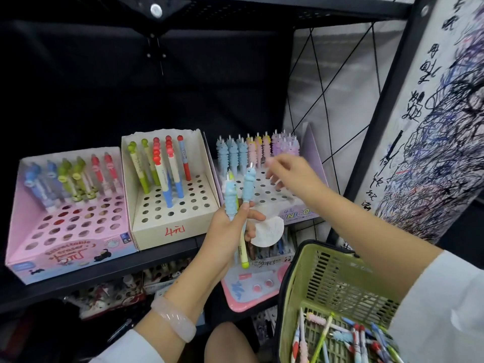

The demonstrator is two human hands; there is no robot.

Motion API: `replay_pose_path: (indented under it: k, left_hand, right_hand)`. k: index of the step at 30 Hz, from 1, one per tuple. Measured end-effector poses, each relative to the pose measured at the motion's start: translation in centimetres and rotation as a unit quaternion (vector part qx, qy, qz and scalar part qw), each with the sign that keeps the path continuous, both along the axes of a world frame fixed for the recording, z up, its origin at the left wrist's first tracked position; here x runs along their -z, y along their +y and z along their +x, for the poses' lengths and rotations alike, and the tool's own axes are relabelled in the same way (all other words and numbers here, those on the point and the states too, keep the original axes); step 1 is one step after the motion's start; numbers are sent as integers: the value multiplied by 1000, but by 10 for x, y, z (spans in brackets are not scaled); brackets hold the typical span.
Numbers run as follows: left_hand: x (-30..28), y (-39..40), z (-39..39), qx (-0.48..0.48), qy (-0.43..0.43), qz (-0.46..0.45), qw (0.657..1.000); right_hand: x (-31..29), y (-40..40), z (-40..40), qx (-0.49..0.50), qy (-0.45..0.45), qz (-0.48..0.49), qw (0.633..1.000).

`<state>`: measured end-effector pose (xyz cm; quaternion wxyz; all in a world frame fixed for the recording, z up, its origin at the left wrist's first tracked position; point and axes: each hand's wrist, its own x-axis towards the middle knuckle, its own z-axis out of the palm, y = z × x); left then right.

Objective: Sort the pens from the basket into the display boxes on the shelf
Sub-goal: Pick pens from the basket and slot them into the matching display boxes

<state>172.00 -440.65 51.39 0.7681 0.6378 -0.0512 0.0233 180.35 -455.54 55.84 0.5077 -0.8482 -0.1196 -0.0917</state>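
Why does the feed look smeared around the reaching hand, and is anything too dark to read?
Head view: the right hand over the lilac unicorn display box is motion-blurred, its fingers indistinct; the left hand gripping blue unicorn-topped pens is sharper; the shelf back is black; wide-angle distortion tilts the frame post.

Black shelf (pixel 110 269) carries three display boxes side by side: pink box (pixel 23 205) left, cream box (pixel 157 235) middle, unicorn box (pixel 298 214) right, pens standing in each
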Motion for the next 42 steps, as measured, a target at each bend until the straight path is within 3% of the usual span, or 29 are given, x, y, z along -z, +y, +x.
replay_pose_path:
  k: [3, 8, 11, 13, 15, 19, 26, 37, 42]
  left_hand:
    - [0, 3, -1, 0, -6, -3, 1000]
    - [-5, 9, 1, 5, 10, -23, 1000]
    - [-10, 19, 4, 3, 35, -29, 999]
    - [-12, 29, 6, -25, 46, -5, 999]
    - [-12, 38, 8, -47, 42, 26, 998]
    - [-8, 49, 8, -48, 49, 43, 997]
    - [-2, 63, 7, -46, 38, 56, 997]
    - [-4, 66, 0, -72, 30, 49, 996]
    - [-6, 71, -3, -75, 29, 24, 997]
  right_hand:
    - [-3, 20, -25, -138, 60, 61, 987]
    - [-7, 29, -27, -174, 56, 64, 981]
    - [-15, 33, -15, -138, 24, 112, 984]
    - [-24, 33, -1, -69, 9, 200, 977]
    - [-31, 33, 14, -6, -13, 221, 975]
    - [-25, 45, 37, 53, -82, 98, 990]
    - [-8, 73, 47, -1, -77, -73, 994]
    - [-15, 76, 56, -4, -60, -125, 990]
    - [3, 84, 51, -13, -60, -208, 976]
